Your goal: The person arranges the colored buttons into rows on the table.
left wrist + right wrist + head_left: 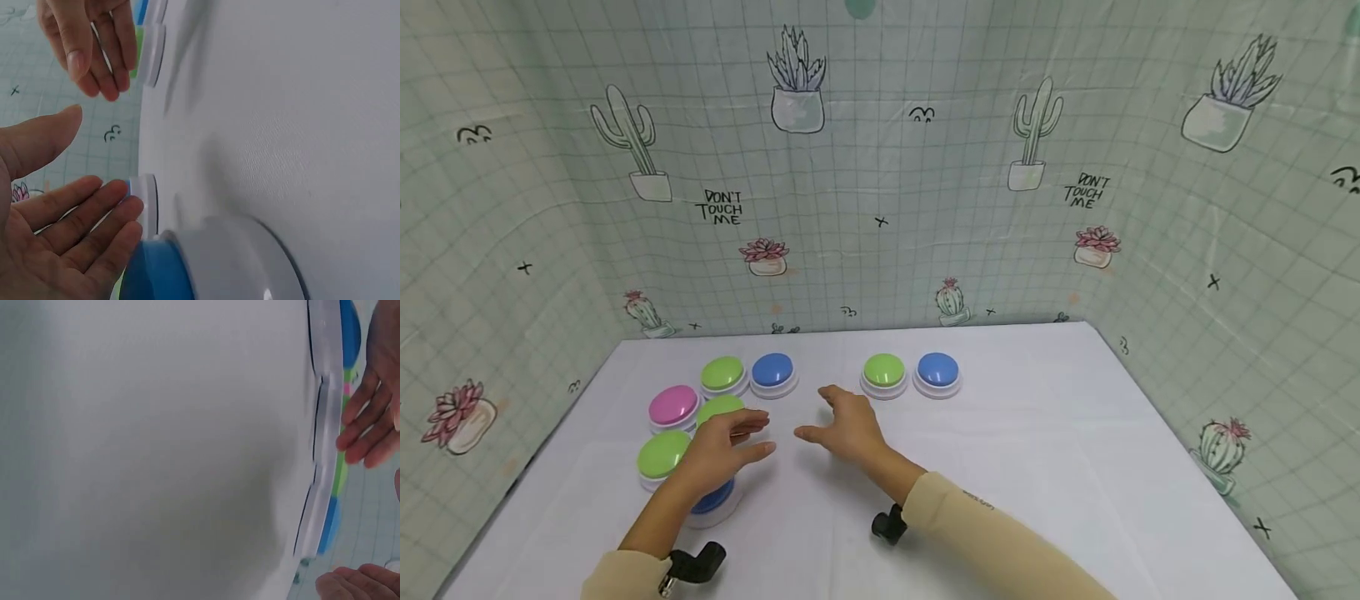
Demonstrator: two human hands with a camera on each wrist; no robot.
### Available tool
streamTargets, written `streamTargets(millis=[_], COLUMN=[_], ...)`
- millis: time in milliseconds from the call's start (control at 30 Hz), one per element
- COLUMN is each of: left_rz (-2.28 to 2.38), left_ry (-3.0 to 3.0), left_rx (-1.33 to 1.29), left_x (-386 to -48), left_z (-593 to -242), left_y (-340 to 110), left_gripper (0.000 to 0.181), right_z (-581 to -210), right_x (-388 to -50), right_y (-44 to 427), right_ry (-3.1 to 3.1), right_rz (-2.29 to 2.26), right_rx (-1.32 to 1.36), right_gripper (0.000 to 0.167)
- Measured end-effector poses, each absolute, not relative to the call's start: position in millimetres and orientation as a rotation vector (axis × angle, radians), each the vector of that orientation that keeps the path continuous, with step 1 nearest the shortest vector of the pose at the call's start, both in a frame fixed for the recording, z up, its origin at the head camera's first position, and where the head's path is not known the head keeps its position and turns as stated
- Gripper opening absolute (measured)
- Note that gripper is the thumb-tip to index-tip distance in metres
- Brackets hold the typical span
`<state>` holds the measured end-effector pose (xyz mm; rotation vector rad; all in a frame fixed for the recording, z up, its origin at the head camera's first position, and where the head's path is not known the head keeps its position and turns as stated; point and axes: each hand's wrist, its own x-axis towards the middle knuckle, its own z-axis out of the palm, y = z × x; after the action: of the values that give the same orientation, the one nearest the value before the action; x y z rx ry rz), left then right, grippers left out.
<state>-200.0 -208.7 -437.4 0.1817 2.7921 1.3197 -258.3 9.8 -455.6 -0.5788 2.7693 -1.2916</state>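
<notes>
My left hand (718,454) hovers above the left group of round push buttons, fingers extended and holding nothing. Partly hidden under it are a blue button (715,500) and a green button (718,406). Another green button (662,454) and a pink button (672,405) lie to its left. Farther back sit a green button (722,373) and a blue button (772,370). Facing it, my right hand (847,427) is raised over the table with thumb and fingers apart, empty. Just beyond that hand stand a second pair, one green button (883,370) and one blue button (937,369).
All the buttons have white bases and rest on a white table (1037,467). A grid-patterned cloth (880,167) with plant drawings rises behind the table and along both sides. Black wrist mounts (889,525) hang under the sleeves, close to the tabletop.
</notes>
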Motion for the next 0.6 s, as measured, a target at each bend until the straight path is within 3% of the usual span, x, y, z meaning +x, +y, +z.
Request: streamTargets(millis=[600], left_rz=[1.187], left_ry=[2.828], left_rx=[0.101], left_x=[-165.5], left_z=[-435.1], left_y=[-273.2], left_gripper=[0.05], right_z=[-466.6], right_x=[-222.0], right_y=[-51.6], right_ry=[2.681], right_rz=[-1.008], right_rx=[-0.839], right_gripper=[0.067])
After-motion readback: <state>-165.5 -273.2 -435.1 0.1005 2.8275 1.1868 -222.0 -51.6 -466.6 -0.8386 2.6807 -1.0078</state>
